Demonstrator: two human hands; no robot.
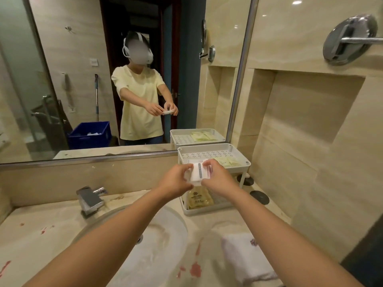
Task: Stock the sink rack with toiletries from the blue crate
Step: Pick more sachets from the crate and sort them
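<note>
The step in hand is placing: both hands hold one white packet (198,171) with a grey stripe in the air just over the front edge of the rack (215,146), above its top tier. The left hand (176,181) pinches the packet's left side and the right hand (217,179) pinches its right side, fingers curled onto it. It may be a thin stack and not a single packet; the view is too coarse to say.

The next move, as I judge it, calls for carrying the packet forward over the rim and lowering it onto the bare perforated part of the top tier, left of the green sachets (228,162), then letting go with both hands.

By count:
- One white packet, in the hands.
- At least two green sachets, overlapping on the top tier.
- One yellow packet (198,200) showing on the lower tier (205,211).
- One blue crate (89,134), seen only in the mirror (72,79), with something white inside.
- On the counter (31,235): one tap (90,199), one folded towel (246,257) and two dark discs (259,197).
</note>
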